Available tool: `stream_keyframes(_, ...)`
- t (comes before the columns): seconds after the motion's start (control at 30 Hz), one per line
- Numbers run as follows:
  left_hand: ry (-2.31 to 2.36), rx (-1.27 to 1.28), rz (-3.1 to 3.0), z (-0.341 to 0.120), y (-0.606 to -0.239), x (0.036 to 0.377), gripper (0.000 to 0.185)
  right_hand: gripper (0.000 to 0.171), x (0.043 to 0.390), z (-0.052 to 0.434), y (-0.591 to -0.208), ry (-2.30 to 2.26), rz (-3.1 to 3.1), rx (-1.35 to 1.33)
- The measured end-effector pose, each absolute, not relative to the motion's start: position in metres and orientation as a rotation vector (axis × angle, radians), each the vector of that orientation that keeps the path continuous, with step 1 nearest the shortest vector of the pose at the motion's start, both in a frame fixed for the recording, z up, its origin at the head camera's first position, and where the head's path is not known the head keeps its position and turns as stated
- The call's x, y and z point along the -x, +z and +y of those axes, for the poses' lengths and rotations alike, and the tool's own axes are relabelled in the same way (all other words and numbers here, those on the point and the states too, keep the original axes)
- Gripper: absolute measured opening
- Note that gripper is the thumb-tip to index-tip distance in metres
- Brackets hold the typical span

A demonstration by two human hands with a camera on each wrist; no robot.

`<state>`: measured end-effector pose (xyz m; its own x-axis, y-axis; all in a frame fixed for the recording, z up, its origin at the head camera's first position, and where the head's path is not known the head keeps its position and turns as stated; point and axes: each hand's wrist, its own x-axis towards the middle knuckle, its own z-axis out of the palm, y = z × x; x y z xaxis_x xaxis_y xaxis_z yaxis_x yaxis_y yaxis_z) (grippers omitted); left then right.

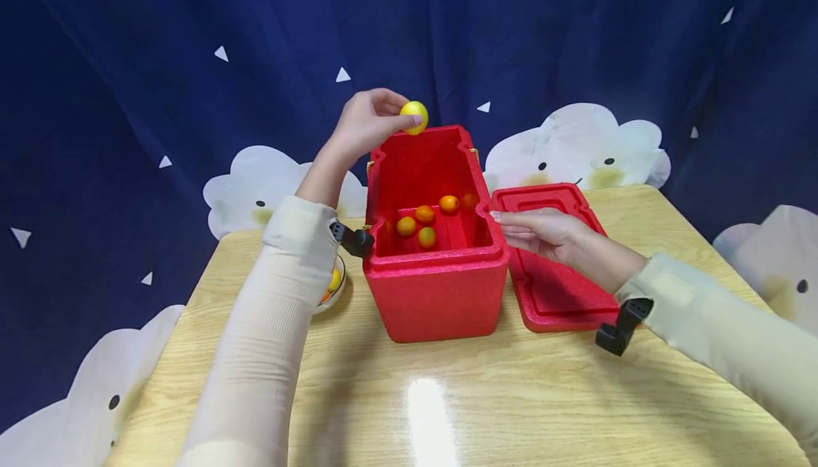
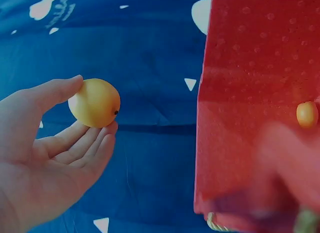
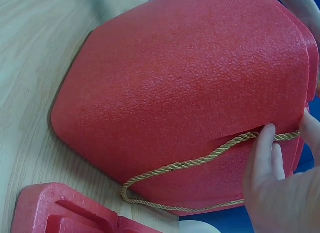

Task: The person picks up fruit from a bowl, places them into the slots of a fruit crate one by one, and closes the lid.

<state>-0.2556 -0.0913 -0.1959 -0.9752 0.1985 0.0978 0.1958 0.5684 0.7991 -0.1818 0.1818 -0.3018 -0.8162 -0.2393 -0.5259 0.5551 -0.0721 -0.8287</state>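
Left hand (image 1: 367,123) pinches a yellow fruit (image 1: 415,116) between thumb and fingers (image 2: 95,143), above the back rim of the open red foam box (image 1: 434,289). Right hand (image 1: 543,233), fingers straight, steadies the box's side. Fruit probably light, smooth, bruisable; hold gently around its middle.

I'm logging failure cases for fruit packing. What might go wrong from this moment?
The left hand holds the yellow fruit only at its fingertips, above the red foam box's far rim, so it may fall outside. Dropped from there, it could bruise the orange fruits inside. The right hand rests with straight fingers at the rim, so the box might shift.
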Motion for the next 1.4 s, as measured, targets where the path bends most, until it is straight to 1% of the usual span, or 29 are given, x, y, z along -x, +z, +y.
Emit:
stream_keyframes(0.07,1.407,-0.346,2.779,-0.084,-0.191,0.259,0.041,0.013,0.181,0.182,-0.302,-1.935,1.675,-0.344)
stream_keyframes(0.17,1.415,-0.355,2.764,-0.074,-0.186,0.263,0.041,0.009,0.180,0.182,-0.302,-1.932,1.679,-0.341)
stream_keyframes(0.3,1.448,-0.358,2.724,-0.061,-0.186,0.266,0.039,0.009,0.178,0.184,-0.302,-1.937,1.683,-0.329)
stream_keyframes(0.47,1.467,-0.345,2.673,-0.048,-0.194,0.272,0.039,0.012,0.175,0.186,-0.302,-1.939,1.681,-0.323)
stream_keyframes(0.77,1.344,-0.253,2.675,-0.036,-0.218,0.286,0.037,0.007,0.173,0.185,-0.303,-1.936,1.671,-0.336)
stream_keyframes(0.9,1.163,-0.186,2.735,-0.036,-0.227,0.292,0.034,0.023,0.173,0.183,-0.304,-1.923,1.681,-0.339)
stream_keyframes(0.97,1.031,-0.167,2.755,-0.036,-0.231,0.293,0.032,0.025,0.174,0.182,-0.303,-1.918,1.688,-0.341)
stream_keyframes(1.07,0.904,-0.157,2.768,-0.037,-0.232,0.292,0.029,0.016,0.174,0.182,-0.303,-1.917,1.689,-0.334)
stream_keyframes(1.13,0.910,-0.161,2.779,-0.037,-0.230,0.291,0.029,0.009,0.174,0.181,-0.302,-1.917,1.685,-0.329)
stream_keyframes(1.2,0.982,-0.171,2.795,-0.038,-0.226,0.288,0.029,0.008,0.174,0.181,-0.302,-1.918,1.682,-0.330)
stream_keyframes(1.23,1.031,-0.180,2.800,-0.039,-0.223,0.286,0.029,0.009,0.174,0.180,-0.302,-1.917,1.681,-0.326)
stream_keyframes(1.3,1.141,-0.208,2.795,-0.041,-0.216,0.281,0.029,0.016,0.174,0.180,-0.302,-1.917,1.684,-0.331)
stream_keyframes(1.4,1.266,-0.266,2.786,-0.049,-0.203,0.270,0.029,0.039,0.174,0.180,-0.302,-1.914,1.688,-0.329)
